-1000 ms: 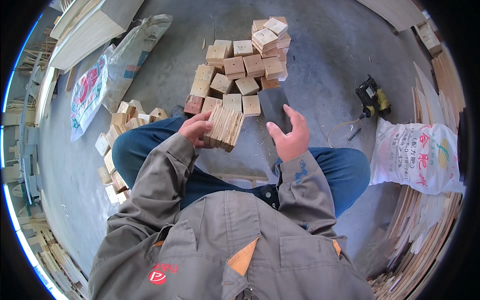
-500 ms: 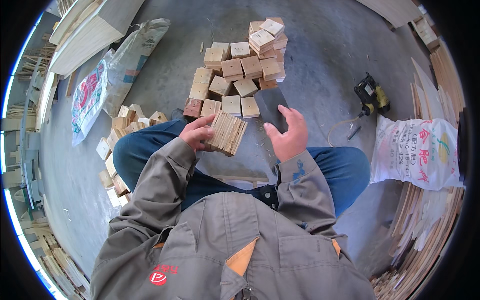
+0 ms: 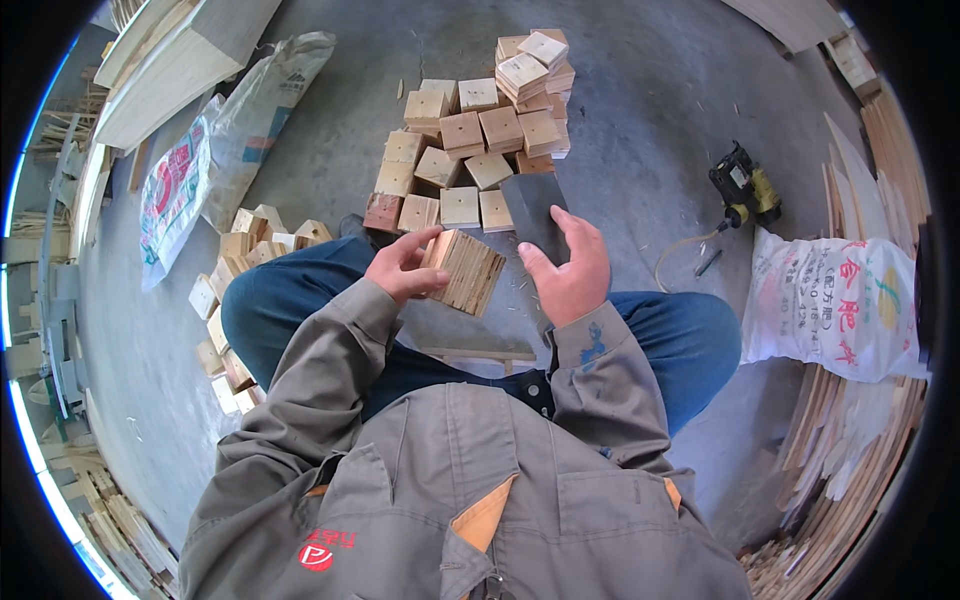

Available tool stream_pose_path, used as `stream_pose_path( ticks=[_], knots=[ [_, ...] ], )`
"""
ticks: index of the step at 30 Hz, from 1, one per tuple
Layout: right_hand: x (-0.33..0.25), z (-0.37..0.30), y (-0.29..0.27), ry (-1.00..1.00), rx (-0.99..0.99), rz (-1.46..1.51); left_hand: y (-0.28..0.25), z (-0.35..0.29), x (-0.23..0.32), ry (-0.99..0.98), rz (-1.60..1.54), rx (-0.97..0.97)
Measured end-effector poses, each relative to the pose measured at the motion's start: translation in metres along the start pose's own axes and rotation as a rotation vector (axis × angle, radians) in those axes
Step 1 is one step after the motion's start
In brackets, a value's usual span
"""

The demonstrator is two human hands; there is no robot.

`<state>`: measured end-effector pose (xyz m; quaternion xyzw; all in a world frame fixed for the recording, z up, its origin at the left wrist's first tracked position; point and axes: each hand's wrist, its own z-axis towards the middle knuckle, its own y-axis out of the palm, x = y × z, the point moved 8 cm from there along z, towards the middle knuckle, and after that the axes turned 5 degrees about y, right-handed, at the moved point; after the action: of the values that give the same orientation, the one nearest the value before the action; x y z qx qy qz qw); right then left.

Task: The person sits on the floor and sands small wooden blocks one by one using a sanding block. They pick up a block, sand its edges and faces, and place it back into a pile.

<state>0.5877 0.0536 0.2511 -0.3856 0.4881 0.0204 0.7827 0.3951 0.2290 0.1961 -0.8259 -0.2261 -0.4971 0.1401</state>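
Note:
Between the thumb and fingers of my left hand [image 3: 402, 268] is a layered plywood block [image 3: 466, 274], tilted so that its striped edge layers and part of a smooth pale face show. My right hand [image 3: 574, 268] grips a dark grey, flat rectangular piece [image 3: 536, 212] by its near end. Its material cannot be made out. The two held things are close together above my lap, with a small gap between them. Just beyond them, several plywood blocks [image 3: 461, 206] stand in rows on the floor, many with a small hole or dot in the top face.
More blocks lie heaped [image 3: 232, 262] beside my left knee. A black and yellow power tool [image 3: 745, 188] with a hose rests on the floor at the right, near a white sack [image 3: 830, 305]. Plastic sacks [image 3: 215, 165] lie at the left, and wood strips [image 3: 850, 450] are stacked at the right.
The plywood block has turned in my left hand and shifted slightly right, so more of its pale face shows. My right hand has moved a little left with the dark grey piece.

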Motion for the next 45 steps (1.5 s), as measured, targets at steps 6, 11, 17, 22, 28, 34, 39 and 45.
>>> stream_pose_path(
  ticks=[6,11,17,22,28,34,39,45],
  knots=[
    [-0.019,-0.014,0.026,-0.056,-0.091,0.013,-0.001,0.004,-0.003,0.027,-0.007,0.055],
    [-0.023,-0.027,0.027,-0.06,-0.184,0.02,-0.01,0.001,-0.013,0.074,0.059,0.064],
    [-0.016,-0.025,0.016,-0.043,-0.174,0.079,-0.003,0.0,-0.003,0.104,0.056,0.067],
    [0.004,-0.015,0.011,0.085,-0.1,0.131,-0.014,0.002,0.011,0.227,0.167,0.182],
    [-0.019,-0.014,0.02,-0.011,-0.18,0.134,-0.007,-0.008,0.027,0.386,0.586,0.232],
    [0.002,-0.006,0.02,0.173,-0.161,0.132,0.001,-0.014,0.036,0.482,0.51,0.193],
    [-0.007,-0.001,0.004,0.094,-0.031,0.15,0.007,-0.011,0.039,0.529,0.567,0.199],
    [-0.02,-0.018,0.034,0.041,-0.109,0.115,0.001,-0.007,0.029,0.418,0.506,0.233]
  ],
)
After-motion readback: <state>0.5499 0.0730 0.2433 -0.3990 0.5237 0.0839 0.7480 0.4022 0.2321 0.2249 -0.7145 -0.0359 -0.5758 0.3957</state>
